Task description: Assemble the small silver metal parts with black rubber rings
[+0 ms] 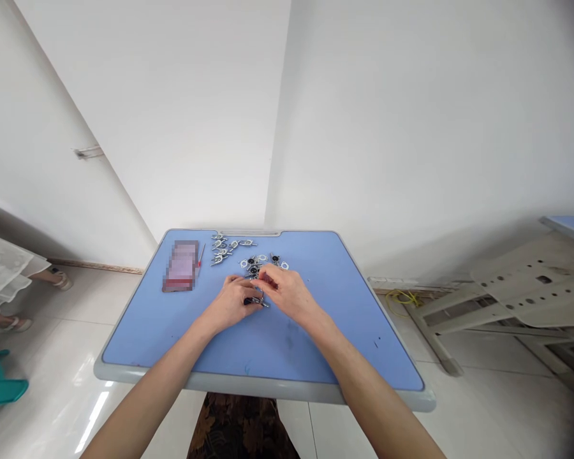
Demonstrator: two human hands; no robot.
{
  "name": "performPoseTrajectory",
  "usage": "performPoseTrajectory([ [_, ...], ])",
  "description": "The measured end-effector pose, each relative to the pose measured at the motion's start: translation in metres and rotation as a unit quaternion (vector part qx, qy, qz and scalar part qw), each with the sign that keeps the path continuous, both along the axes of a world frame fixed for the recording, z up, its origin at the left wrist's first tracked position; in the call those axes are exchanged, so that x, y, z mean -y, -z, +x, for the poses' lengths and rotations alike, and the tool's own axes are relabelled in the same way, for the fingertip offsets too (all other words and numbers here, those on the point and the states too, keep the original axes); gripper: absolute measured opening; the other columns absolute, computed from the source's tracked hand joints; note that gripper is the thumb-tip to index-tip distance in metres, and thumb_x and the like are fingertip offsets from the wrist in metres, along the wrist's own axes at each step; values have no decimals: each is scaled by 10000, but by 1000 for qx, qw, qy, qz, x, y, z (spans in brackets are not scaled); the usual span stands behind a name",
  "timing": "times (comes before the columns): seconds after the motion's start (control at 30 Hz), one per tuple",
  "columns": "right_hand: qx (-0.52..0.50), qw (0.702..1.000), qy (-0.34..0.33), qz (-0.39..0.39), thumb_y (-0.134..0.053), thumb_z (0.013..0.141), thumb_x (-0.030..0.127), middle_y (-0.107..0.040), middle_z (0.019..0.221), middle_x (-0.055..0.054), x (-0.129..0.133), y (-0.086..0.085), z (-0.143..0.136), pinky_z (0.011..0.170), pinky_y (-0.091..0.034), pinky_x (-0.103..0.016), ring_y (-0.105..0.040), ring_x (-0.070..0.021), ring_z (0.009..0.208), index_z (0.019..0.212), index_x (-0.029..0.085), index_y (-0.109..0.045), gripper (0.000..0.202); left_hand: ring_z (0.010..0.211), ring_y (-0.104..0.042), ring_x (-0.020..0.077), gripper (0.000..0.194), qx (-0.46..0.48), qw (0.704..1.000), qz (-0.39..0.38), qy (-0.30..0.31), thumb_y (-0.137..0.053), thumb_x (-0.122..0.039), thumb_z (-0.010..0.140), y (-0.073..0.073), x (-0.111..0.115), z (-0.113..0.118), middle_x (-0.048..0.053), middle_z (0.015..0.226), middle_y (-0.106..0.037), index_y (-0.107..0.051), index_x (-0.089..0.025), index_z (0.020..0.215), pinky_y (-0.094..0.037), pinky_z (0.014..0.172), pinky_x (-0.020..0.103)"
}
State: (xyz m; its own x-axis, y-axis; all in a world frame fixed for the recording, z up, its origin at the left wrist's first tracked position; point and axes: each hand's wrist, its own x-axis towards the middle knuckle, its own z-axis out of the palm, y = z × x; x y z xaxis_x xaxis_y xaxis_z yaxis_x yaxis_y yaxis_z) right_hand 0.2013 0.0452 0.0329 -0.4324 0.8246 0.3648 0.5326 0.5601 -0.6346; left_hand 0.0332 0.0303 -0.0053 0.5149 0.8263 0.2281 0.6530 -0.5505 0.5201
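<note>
Over the middle of the blue table (316,344), my left hand (232,301) is closed around a small metal part with a black section (253,301), its thin metal end sticking out to the right. My right hand (287,290) is pinched just above that part; whatever lies between its fingertips is too small to make out. Just beyond my fingers are several metal pieces with round black centres (275,259) and flat oval flange plates (285,266). Farther back on the left lies a group of similar metal fittings (220,252).
A blurred phone-like rectangle (180,266) lies at the table's left, beside a thin rod with a red part (199,260). White walls (411,127) stand behind the table. A person's feet (62,279) and a teal stool (0,386) are at left, another desk (571,226) at right.
</note>
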Motion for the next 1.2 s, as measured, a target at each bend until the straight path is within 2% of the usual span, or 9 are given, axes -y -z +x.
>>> performPoseTrajectory([
  [0.1, -19, 999, -1, -44, -493, 885, 293, -555, 646, 29, -1, -2, 3, 563, -392, -249, -492, -120, 553, 794, 214, -528, 126, 933, -595, 202, 126, -3, 1000, -2, -5, -619, -234, 817, 0, -1, 0, 26, 904, -687, -718, -245, 895, -330, 990, 407],
  [0.27, -65, 984, -65, -153, -401, 913, 259, -606, 787, 6, 0, -5, 9, 615, -473, -282, -563, -127, 599, 1037, 224, -526, 180, 984, -585, 212, 130, -4, 1000, -8, -5, -622, -231, 816, 0, -3, -1, 32, 923, -679, -718, -252, 902, -335, 986, 401],
  [0.43, -76, 967, -100, -221, -384, 893, 214, -625, 857, -7, 2, -10, 13, 674, -504, -290, -609, -131, 698, 995, 226, -520, 171, 968, -582, 206, 171, -3, 1000, -14, -4, -628, -224, 812, -2, -2, -1, 21, 919, -670, -709, -260, 959, -337, 979, 395],
  [0.57, -66, 979, -61, -182, -430, 848, 170, -591, 722, 38, -1, -10, 17, 655, -464, -275, -608, -130, 670, 977, 238, -506, 164, 909, -585, 204, 151, -9, 1000, -14, -6, -626, -256, 822, -2, -2, -1, 27, 837, -659, -718, -245, 940, -345, 966, 397],
  [0.67, -46, 990, -28, -132, -485, 846, 224, -524, 628, 66, -2, -7, 14, 588, -404, -246, -543, -116, 570, 862, 234, -484, 19, 910, -588, 205, 145, -10, 1000, -12, -12, -644, -260, 810, 0, -3, -2, 34, 869, -666, -722, -235, 930, -337, 975, 408],
  [0.77, -8, 998, -8, -69, -512, 846, 261, -496, 616, 61, -1, -4, 9, 545, -344, -237, -443, -110, 520, 811, 229, -466, 66, 942, -586, 209, 133, -12, 1000, -6, -20, -632, -232, 811, 1, -4, -2, 34, 922, -676, -722, -236, 910, -332, 988, 411],
  [0.87, 20, 1000, 2, -18, -484, 865, 251, -517, 656, 41, 0, -2, 5, 546, -322, -241, -411, -112, 524, 821, 222, -463, 57, 947, -587, 207, 134, -8, 1000, -5, -18, -614, -222, 818, 1, -4, -3, 33, 933, -683, -721, -241, 896, -337, 986, 402],
  [1.03, 1, 1000, -6, -25, -472, 862, 217, -522, 668, 36, 0, -3, 7, 548, -326, -237, -426, -113, 546, 794, 218, -447, 73, 902, -595, 207, 115, -5, 1000, -6, -26, -637, -258, 809, 0, -6, -5, 29, 842, -676, -725, -237, 879, -342, 979, 411],
  [1.2, 0, 999, -11, -40, -486, 855, 226, -467, 612, 55, -2, -2, 7, 526, -304, -235, -380, -108, 519, 756, 218, -435, 112, 911, -596, 203, 125, -8, 1000, -11, -20, -637, -265, 817, 0, -6, -6, 34, 897, -681, -723, -241, 904, -335, 994, 416],
])
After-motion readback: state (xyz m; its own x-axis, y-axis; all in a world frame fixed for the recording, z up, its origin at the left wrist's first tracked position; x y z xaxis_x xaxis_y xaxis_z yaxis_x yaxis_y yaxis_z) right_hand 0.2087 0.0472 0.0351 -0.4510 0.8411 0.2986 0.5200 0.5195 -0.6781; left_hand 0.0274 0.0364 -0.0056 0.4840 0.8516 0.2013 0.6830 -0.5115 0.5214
